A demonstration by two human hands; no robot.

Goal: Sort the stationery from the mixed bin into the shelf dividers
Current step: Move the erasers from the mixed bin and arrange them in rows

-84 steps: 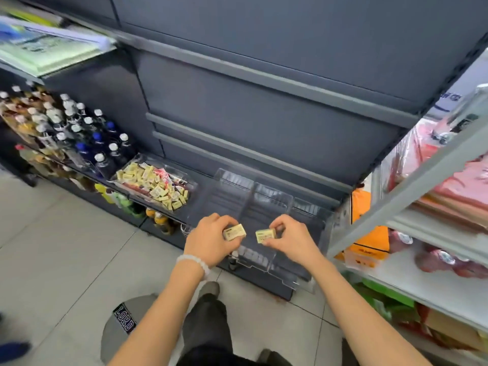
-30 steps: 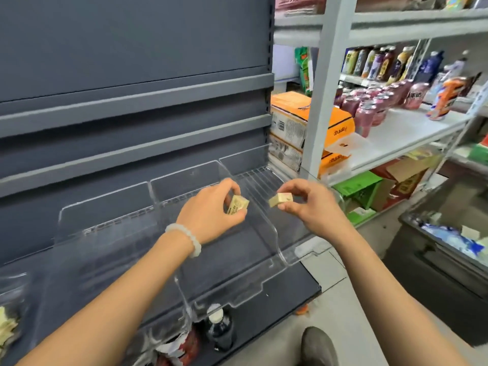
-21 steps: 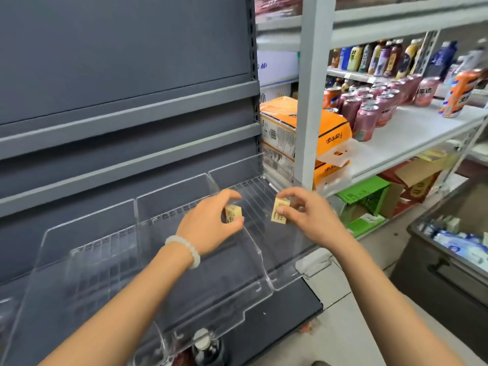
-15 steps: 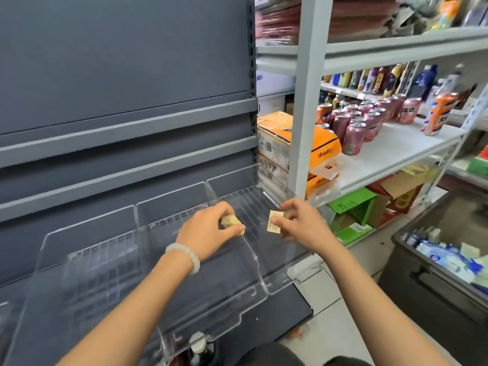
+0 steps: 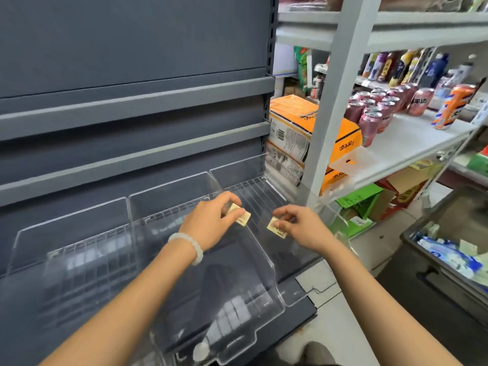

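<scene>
The left hand [image 5: 208, 225] pinches a small yellow eraser [image 5: 239, 214] between thumb and fingers. It holds the eraser over the middle part of the clear tray [image 5: 266, 310], close to the thin wall that splits the tray. A white bead bracelet [image 5: 188, 246] sits on the left wrist

The right hand [image 5: 303, 228] pinches a second yellow eraser [image 5: 276, 227] with its fingers curled around it. This eraser hangs over the right part of the tray, on the other side of the thin wall. The two erasers are near each other but do not touch

The clear tray sits on a dark grey shelf [image 5: 298, 302] and has three parts side by side. Behind it is a dark grey back wall [image 5: 132, 43]

To the right stands a light grey rack [image 5: 330, 107]. An orange box [image 5: 314, 128] sits behind its post. Pink cans [image 5: 375, 112] stand in a bunch on the white shelf board, and bottles [image 5: 406, 67] stand in a row behind them. An orange and white bottle [image 5: 454, 105] stands by the cans on their right. A green box [image 5: 361, 202] sits lower down under that board. At the far right is a dark bin [image 5: 449, 262] with blue and white packs in it
</scene>
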